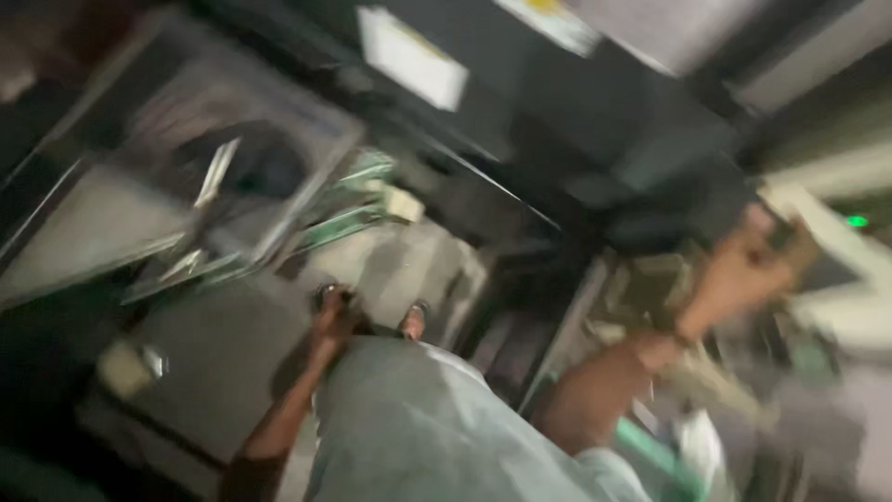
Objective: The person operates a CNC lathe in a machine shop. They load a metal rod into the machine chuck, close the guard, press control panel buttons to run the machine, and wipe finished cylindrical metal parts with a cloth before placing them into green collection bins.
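blurrily, the right hand point(748, 270) reaches up toward a dark machine panel point(818, 270) on the right, its grip unreadable; the left hand point(333, 316) hangs low, likewise unclear, near the floor point(409, 265).

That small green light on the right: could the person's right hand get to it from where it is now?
Probably yes. The right hand is raised close beside the green light, and nothing obvious lies between them, though the picture is too blurred to be sure.

blurred grey-green machine part point(650, 288) — beside raised right hand point(743, 270)
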